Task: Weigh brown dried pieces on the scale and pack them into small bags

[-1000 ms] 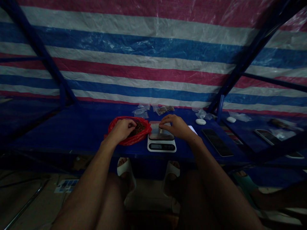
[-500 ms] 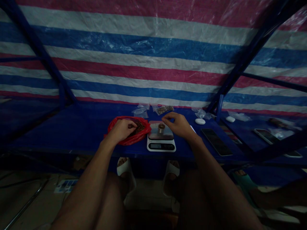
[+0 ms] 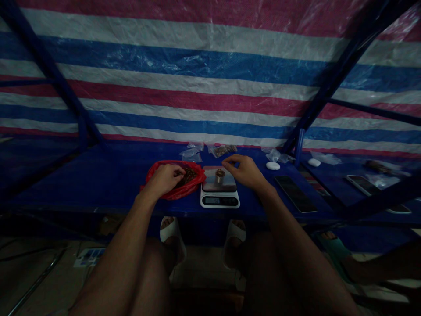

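A white digital scale (image 3: pixel 206 193) lies near the front edge of the blue table. On its platform stands a small metal cup (image 3: pixel 220 179) with brown bits inside. Left of the scale sits a red plastic bag (image 3: pixel 177 192), its mouth spread around small brown pieces (image 3: pixel 190 174) too fine to name. My left hand (image 3: pixel 166 177) rests over the bag with fingers drawn together; whatever they hold is hidden. Beside the cup, above the scale's right side, my right hand (image 3: pixel 243 170) has thumb and forefinger pinched; nothing can be made out between the tips.
Clear bags (image 3: pixel 191 152) and a bag of brown pieces (image 3: pixel 220 151) lie behind the scale. To the right are a white oval case (image 3: pixel 272 166) and a dark phone (image 3: pixel 295 193). Blue posts (image 3: pixel 298 147) flank the workspace, with a striped tarp (image 3: pixel 197 98) behind.
Both hands keep nearly the same places and closed shapes. The whole view has shifted slightly; the cup and the bag stay where they were on the table.
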Available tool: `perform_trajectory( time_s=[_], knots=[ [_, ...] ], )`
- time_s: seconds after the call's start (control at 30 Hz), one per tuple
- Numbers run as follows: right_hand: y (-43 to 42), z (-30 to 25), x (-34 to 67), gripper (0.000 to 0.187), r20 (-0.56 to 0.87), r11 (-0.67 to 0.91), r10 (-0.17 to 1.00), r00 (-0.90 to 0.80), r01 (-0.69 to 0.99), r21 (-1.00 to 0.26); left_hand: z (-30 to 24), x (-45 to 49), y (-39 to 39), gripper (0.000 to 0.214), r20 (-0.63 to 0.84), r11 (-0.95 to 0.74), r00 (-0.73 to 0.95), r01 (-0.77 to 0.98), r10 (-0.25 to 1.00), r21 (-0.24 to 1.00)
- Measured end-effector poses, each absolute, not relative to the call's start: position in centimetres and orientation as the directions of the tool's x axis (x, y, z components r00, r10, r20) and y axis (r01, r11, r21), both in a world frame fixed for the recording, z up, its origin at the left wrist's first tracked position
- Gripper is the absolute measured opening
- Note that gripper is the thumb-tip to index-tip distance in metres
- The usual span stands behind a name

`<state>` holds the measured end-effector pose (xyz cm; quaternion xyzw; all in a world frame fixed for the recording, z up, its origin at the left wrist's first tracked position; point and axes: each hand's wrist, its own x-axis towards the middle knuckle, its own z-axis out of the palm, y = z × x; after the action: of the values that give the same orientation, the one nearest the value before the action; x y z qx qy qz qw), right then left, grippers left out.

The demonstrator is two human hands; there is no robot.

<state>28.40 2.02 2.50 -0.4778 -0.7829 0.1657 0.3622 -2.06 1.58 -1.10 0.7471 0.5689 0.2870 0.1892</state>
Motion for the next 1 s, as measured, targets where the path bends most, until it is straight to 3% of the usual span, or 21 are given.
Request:
perform_trajectory(
  time_s=[0.33, 0.47, 0.8, 1.0],
  knots=[
    [2.5, 2.0, 28.7, 0.021, 0.383, 0.468, 0.882, -0.277, 0.615, -0.634, 1.7, 0.3, 0.2, 0.018, 0.345, -0.304, 0.076, 0.671, 0.935, 0.676],
    [2.5, 2.0, 28.7, 0.020, 0.374, 0.465, 0.884, -0.281, 0.607, -0.644, 1.9, 2.4, 0.0, 0.022, 0.399, -0.382, 0.085, 0.525, 0.913, 0.760],
    [2.6, 2.0, 28.8, 0.021, 0.390, 0.491, 0.871, -0.300, 0.566, -0.662, 0.1, 8.9, 1.4, 0.026, 0.425, -0.517, 0.304, 0.384, 0.853, 0.765],
    [2.3, 2.3, 29.1, 0.021, 0.372, 0.472, 0.881, -0.291, 0.562, -0.679, -0.5, 9.1, 1.9, 0.029, 0.410, -0.520, 0.340, 0.359, 0.846, 0.775]
  ],
)
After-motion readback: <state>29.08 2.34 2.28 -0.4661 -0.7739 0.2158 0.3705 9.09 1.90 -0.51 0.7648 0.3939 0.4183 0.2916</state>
